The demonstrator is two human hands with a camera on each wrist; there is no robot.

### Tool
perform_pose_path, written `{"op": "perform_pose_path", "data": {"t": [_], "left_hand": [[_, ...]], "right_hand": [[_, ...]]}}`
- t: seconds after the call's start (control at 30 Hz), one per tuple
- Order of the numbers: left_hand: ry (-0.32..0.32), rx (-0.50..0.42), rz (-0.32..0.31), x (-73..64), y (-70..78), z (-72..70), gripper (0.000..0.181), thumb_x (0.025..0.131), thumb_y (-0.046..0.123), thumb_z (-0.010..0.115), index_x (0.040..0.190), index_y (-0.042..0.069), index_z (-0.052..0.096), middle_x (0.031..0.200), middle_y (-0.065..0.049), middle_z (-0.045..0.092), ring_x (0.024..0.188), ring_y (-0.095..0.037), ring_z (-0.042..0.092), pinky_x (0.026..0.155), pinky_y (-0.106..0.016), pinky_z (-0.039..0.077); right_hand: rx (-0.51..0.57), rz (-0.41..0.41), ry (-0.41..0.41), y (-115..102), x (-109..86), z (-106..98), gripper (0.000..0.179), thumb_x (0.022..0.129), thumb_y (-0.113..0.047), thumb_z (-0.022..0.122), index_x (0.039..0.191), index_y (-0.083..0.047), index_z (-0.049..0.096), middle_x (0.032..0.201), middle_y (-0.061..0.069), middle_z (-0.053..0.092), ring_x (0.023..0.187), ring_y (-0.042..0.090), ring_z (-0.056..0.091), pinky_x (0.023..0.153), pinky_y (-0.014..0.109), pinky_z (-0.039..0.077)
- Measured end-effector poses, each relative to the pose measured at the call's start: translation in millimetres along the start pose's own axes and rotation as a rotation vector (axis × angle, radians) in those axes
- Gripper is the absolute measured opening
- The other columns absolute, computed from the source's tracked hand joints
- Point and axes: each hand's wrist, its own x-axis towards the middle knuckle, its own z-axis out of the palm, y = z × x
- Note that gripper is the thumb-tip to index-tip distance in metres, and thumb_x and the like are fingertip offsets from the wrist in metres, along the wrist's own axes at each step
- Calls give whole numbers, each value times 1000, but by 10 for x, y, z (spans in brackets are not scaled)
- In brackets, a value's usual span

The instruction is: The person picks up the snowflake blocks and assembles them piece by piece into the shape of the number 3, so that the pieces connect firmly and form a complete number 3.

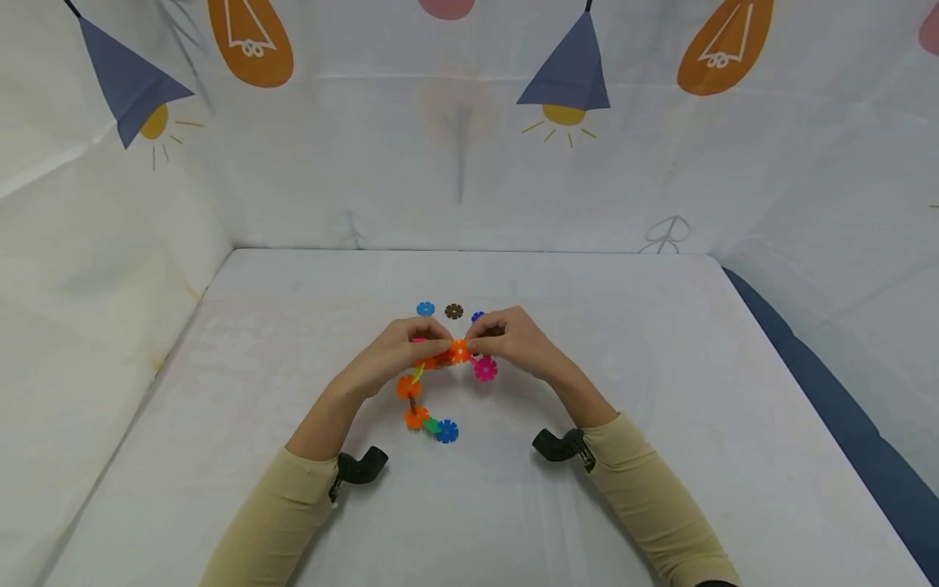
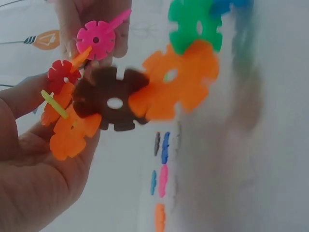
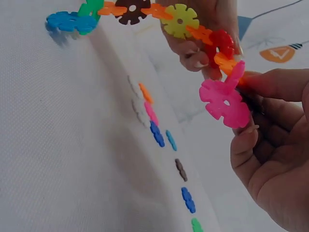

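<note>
A chain of slotted, flower-shaped plastic discs [image 1: 408,386] hangs between both hands and curves toward the person, ending in a green disc [image 2: 195,26] and a blue disc [image 1: 447,431]. My left hand [image 1: 396,355] pinches the chain around its orange and red discs [image 3: 223,43]. Opposite it, my right hand [image 1: 517,341] pinches the other end, close to a pink disc [image 3: 224,103] with a second pink one slotted into it. Something dark shows partly between the right fingers; its kind is hidden. A brown disc [image 2: 113,99] and a yellow disc [image 3: 180,21] sit along the chain.
Beyond the hands, a light blue disc [image 1: 425,308], a brown disc [image 1: 454,311] and a dark blue disc [image 1: 478,316] lie loose on the white table [image 1: 587,522]. Several more loose discs, including an orange disc [image 3: 146,93] and a green disc [image 3: 196,225], lie there too.
</note>
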Motion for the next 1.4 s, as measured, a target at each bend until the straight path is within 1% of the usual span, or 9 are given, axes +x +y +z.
{"op": "perform_pose_path", "data": {"t": [0.2, 0.47, 0.7, 0.83, 0.93, 1.03, 1.13, 1.2, 1.4], "left_hand": [[149, 48, 58, -70, 94, -43, 29, 95, 41, 64, 113, 18, 67, 113, 0, 69, 109, -21, 63, 96, -40, 52], [349, 98, 190, -137, 181, -26, 31, 97, 35, 63, 123, 19, 62, 123, 2, 65, 117, -18, 61, 100, -42, 54], [558, 96, 361, -166, 218, 21, 25, 97, 26, 64, 119, 15, 66, 120, -2, 67, 116, -16, 61, 106, -39, 50], [669, 114, 530, -167, 214, 51, 17, 97, 18, 64, 110, 10, 69, 109, -2, 70, 107, -14, 64, 100, -30, 53], [648, 112, 650, -167, 211, 92, 11, 96, 11, 63, 103, 7, 71, 98, -6, 72, 91, -12, 68, 87, -23, 56], [527, 72, 675, -156, 197, 184, 10, 96, 8, 62, 100, 7, 71, 92, -9, 73, 82, -14, 70, 79, -21, 58], [418, 25, 600, -120, 170, 309, 11, 97, 10, 63, 103, 8, 71, 94, -11, 74, 82, -18, 72, 78, -23, 60], [391, -19, 542, -94, 157, 380, 13, 97, 12, 64, 107, 7, 72, 96, -11, 74, 85, -22, 73, 79, -24, 60], [444, -96, 393, -43, 139, 445, 26, 96, 23, 67, 118, 10, 69, 112, -8, 73, 97, -20, 72, 84, -30, 60]], "right_hand": [[90, -8, 121, -9, -7, -51, 15, 92, -20, 69, 92, -6, 74, 79, 8, 69, 70, 21, 58, 68, 39, 54], [162, -18, 266, -29, 2, -83, 18, 93, -19, 67, 95, -2, 73, 82, 8, 70, 72, 21, 59, 67, 29, 54], [240, -40, 381, -28, -4, -102, 20, 94, -16, 66, 97, 3, 71, 82, 8, 69, 67, 16, 59, 65, 23, 55], [279, -75, 432, -33, -8, -110, 21, 94, -15, 66, 99, 6, 70, 81, 2, 69, 68, 14, 59, 65, 22, 55], [320, -97, 471, -37, -13, -116, 22, 94, -14, 66, 99, 7, 69, 79, 0, 69, 67, 14, 59, 64, 21, 55], [356, -107, 505, -37, -17, -115, 21, 94, -14, 65, 98, 7, 69, 79, 1, 69, 66, 14, 59, 63, 21, 55], [390, -117, 537, -42, -15, -112, 19, 94, -13, 66, 96, 5, 69, 77, 0, 69, 66, 13, 59, 64, 21, 56], [417, -128, 552, -56, -12, -107, 17, 94, -12, 67, 94, 4, 69, 77, -1, 69, 66, 13, 59, 65, 21, 56], [479, -153, 560, -123, -22, -62, 11, 93, -11, 68, 93, 0, 70, 79, 0, 70, 66, 12, 61, 67, 20, 58]]}}
